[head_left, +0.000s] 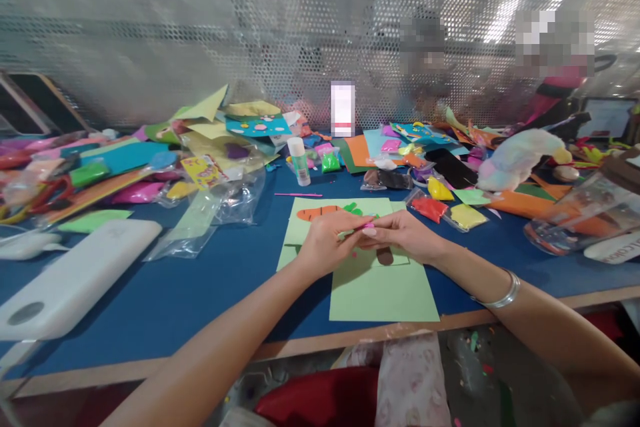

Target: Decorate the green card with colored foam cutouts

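Observation:
My left hand and my right hand meet over pale green paper, fingers pinched together. Between the fingertips shows a small pink piece, maybe modelling clay; its shape is mostly hidden. A thin greenish bit shows by my left fingers, too small to name. On the paper beneath, an orange carrot shape with dark stripes lies beyond my left hand, next to green leaf shapes. A brown rounded piece is on the paper below my right hand.
A glue stick stands behind the paper, near a thin pink stick. Clay packets and coloured papers crowd the back. A white power bank lies left; a clear plastic jar lies right.

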Tool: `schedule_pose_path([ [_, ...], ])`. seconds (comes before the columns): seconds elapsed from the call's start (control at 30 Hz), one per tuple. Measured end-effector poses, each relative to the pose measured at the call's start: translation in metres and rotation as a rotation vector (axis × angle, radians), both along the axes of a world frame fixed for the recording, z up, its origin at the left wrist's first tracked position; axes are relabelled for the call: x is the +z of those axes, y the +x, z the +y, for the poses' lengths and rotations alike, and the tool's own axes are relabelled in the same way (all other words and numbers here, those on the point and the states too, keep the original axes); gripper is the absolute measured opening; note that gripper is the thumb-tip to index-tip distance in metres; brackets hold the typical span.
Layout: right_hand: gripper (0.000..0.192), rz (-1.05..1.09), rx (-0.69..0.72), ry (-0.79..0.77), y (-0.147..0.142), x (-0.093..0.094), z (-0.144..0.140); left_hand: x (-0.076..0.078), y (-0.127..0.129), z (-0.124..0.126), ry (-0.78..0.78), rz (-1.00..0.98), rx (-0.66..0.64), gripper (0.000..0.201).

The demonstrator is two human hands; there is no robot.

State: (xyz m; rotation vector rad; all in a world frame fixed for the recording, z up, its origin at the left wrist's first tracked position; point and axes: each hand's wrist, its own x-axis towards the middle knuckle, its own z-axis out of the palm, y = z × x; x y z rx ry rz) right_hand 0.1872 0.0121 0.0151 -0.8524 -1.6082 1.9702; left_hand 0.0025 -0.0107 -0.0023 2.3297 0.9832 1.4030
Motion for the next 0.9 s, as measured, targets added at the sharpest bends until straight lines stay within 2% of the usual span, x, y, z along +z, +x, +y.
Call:
schedule_pose_path([
  [0.2, 0.031, 0.067, -0.05, -0.103, -0.0001, 0.0023, 0.0014, 0.0011, 0.0003, -0.0019, 0.129, 0.102, -0.011, 0.026],
  [0.4, 0.024, 0.069, -0.141, -0.132, 0.0019, 0.0027, 0.0042, -0.0018, -0.0024, 0.003, 0.366, 0.031, 0.118, 0.007],
  [0.5, 0.024, 0.068, -0.218, -0.125, 0.0024, 0.0026, 0.0063, -0.0033, -0.004, 0.0061, 0.36, 0.032, 0.151, 0.017],
  [0.6, 0.029, 0.052, -0.212, -0.12, 0.0021, 0.0039, 0.0066, -0.0047, -0.0048, 0.0077, 0.342, 0.055, 0.14, 0.025],
  [0.9, 0.023, 0.081, -0.235, -0.108, 0.0016, 0.004, 0.0064, -0.0044, -0.0018, 0.0047, 0.35, 0.112, 0.045, 0.018],
])
